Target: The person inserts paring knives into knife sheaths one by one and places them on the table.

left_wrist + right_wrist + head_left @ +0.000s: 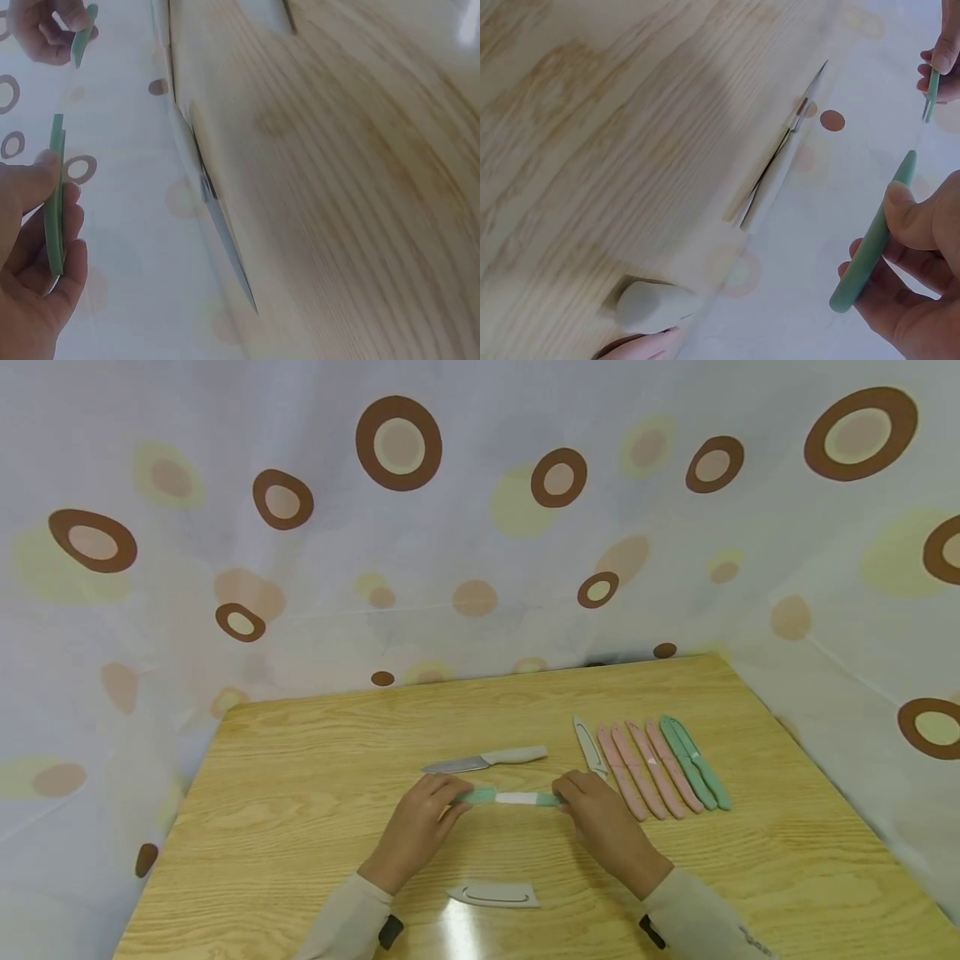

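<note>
My left hand pinches a flat green knife sheath between thumb and fingers. The green handle of a paring knife is gripped by my right hand, and its bright blade spans the space between the two hands, level above the table. At the sheath's mouth the blade meets the green plastic. Just beyond my hands lies an unsheathed knife with a white handle and a grey blade. Nearer me is a loose white sheath, flat on the wood.
Right of my hands, several pink sheathed knives lie side by side, with green sheathed knives at the row's right end and a white sheathed knife at its left. A patterned curtain borders the wooden table.
</note>
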Motion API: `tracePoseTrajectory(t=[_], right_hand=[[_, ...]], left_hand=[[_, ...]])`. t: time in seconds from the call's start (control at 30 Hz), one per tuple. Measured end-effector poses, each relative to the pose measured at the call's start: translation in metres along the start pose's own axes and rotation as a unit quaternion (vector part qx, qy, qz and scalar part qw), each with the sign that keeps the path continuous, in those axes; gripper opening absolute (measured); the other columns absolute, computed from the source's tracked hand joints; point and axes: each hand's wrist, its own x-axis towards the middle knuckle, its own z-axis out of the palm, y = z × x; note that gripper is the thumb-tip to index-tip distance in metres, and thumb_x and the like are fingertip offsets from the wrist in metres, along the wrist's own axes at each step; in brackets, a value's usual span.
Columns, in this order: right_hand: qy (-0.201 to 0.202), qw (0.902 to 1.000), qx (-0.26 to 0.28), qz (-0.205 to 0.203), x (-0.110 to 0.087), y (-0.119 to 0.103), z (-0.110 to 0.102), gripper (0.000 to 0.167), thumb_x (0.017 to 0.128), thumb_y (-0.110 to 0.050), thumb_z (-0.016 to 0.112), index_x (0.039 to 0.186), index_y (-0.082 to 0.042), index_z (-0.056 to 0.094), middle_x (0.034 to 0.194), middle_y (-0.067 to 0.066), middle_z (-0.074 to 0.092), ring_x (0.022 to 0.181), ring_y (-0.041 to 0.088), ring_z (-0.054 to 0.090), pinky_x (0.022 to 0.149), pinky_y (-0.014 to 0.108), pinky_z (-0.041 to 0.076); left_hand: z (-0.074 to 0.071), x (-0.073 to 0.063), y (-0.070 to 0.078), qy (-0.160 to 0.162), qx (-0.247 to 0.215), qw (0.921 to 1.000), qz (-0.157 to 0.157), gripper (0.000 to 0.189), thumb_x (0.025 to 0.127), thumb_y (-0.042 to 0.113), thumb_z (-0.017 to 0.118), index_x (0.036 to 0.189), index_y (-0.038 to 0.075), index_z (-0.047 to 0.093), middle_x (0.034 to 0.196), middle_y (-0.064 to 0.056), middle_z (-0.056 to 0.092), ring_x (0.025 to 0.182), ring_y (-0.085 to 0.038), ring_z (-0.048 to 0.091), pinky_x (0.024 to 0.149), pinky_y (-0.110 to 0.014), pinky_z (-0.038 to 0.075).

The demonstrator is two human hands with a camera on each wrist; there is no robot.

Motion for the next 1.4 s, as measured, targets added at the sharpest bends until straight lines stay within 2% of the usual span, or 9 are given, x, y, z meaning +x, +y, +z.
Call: tracePoseTrajectory(t=[0.2, 0.37, 0.5, 0.87, 0.97, 1.13, 1.27, 1.33, 1.4], right_hand=[[-0.03, 0.9993, 0.0, -0.024, 0.007, -0.015, 0.005, 0.027, 0.074, 0.001, 0.079, 0.095, -0.003, 0.062, 0.095, 0.003, 0.061, 0.084, 0.017, 0.058, 0.075, 0.025, 0.054], [-0.041, 0.999, 0.002, -0.015, 0.009, -0.025, 0.008, 0.026, 0.076, -0.001, 0.077, 0.097, -0.004, 0.062, 0.098, 0.003, 0.061, 0.087, 0.017, 0.057, 0.077, 0.025, 0.053], [-0.052, 0.9986, 0.004, -0.011, 0.011, -0.027, 0.009, 0.025, 0.077, -0.001, 0.077, 0.097, -0.003, 0.062, 0.097, 0.003, 0.061, 0.087, 0.017, 0.057, 0.078, 0.026, 0.053], [-0.053, 0.9984, 0.006, -0.019, 0.012, -0.03, 0.008, 0.026, 0.075, 0.001, 0.078, 0.094, -0.003, 0.062, 0.094, 0.003, 0.061, 0.083, 0.017, 0.057, 0.074, 0.025, 0.053], [-0.068, 0.9976, 0.003, -0.01, 0.01, -0.025, 0.009, 0.025, 0.076, 0.0, 0.078, 0.096, -0.004, 0.063, 0.094, 0.003, 0.062, 0.082, 0.016, 0.058, 0.074, 0.026, 0.053], [-0.084, 0.9959, 0.001, 0.032, 0.001, 0.0, 0.004, 0.024, 0.076, 0.0, 0.078, 0.094, -0.003, 0.063, 0.091, 0.004, 0.061, 0.079, 0.017, 0.058, 0.071, 0.028, 0.053], [-0.07, 0.9927, 0.014, 0.097, -0.008, 0.033, -0.007, 0.02, 0.079, 0.002, 0.075, 0.094, 0.002, 0.063, 0.088, 0.009, 0.062, 0.079, 0.024, 0.06, 0.07, 0.035, 0.054], [-0.062, 0.9879, 0.021, 0.14, -0.013, 0.051, -0.015, 0.017, 0.082, 0.002, 0.072, 0.095, 0.007, 0.063, 0.087, 0.015, 0.063, 0.078, 0.029, 0.062, 0.069, 0.039, 0.055], [-0.06, 0.9801, 0.025, 0.188, -0.019, 0.07, -0.024, 0.017, 0.084, 0.002, 0.069, 0.096, 0.012, 0.062, 0.086, 0.021, 0.063, 0.076, 0.034, 0.062, 0.067, 0.044, 0.055]], left_hand=[[0.006, 0.0, 0.008, -0.023, 0.005, 0.9996, 0.015, 0.021, 0.085, 0.011, 0.072, 0.105, 0.006, 0.068, 0.101, -0.001, 0.064, 0.09, -0.012, 0.059, 0.077, -0.02, 0.052], [0.01, 0.0, 0.013, -0.031, 0.006, 0.9994, 0.015, 0.02, 0.087, 0.012, 0.069, 0.105, 0.005, 0.068, 0.099, -0.001, 0.063, 0.088, -0.011, 0.057, 0.075, -0.019, 0.051], [0.009, -0.001, 0.013, -0.034, -0.003, 0.9994, -0.001, 0.019, 0.088, 0.011, 0.069, 0.106, 0.005, 0.068, 0.099, 0.0, 0.063, 0.087, -0.01, 0.056, 0.074, -0.018, 0.051], [0.008, -0.004, 0.013, -0.045, 0.0, 0.999, -0.006, 0.021, 0.087, 0.011, 0.07, 0.107, 0.005, 0.068, 0.1, 0.0, 0.063, 0.086, -0.01, 0.057, 0.074, -0.02, 0.051], [0.008, -0.004, 0.012, -0.063, 0.012, 0.9979, -0.008, 0.034, 0.085, 0.013, 0.073, 0.117, 0.005, 0.064, 0.108, -0.003, 0.064, 0.095, -0.013, 0.059, 0.081, -0.024, 0.052], [0.008, -0.005, 0.009, -0.095, 0.042, 0.9945, -0.018, 0.053, 0.087, 0.022, 0.072, 0.133, 0.005, 0.052, 0.128, -0.011, 0.055, 0.116, -0.025, 0.053, 0.095, -0.038, 0.049], [0.009, -0.009, 0.009, -0.143, 0.034, 0.9886, -0.035, 0.038, 0.089, 0.025, 0.069, 0.123, 0.009, 0.061, 0.124, -0.008, 0.058, 0.117, -0.026, 0.051, 0.096, -0.045, 0.047], [0.01, -0.011, 0.01, -0.175, 0.028, 0.9835, -0.038, 0.029, 0.09, 0.026, 0.068, 0.116, 0.011, 0.067, 0.118, -0.005, 0.062, 0.113, -0.024, 0.053, 0.094, -0.045, 0.047], [0.011, -0.014, 0.011, -0.215, 0.015, 0.9756, -0.042, 0.03, 0.089, 0.031, 0.068, 0.113, 0.013, 0.068, 0.114, -0.002, 0.063, 0.112, -0.022, 0.053, 0.094, -0.044, 0.047]])
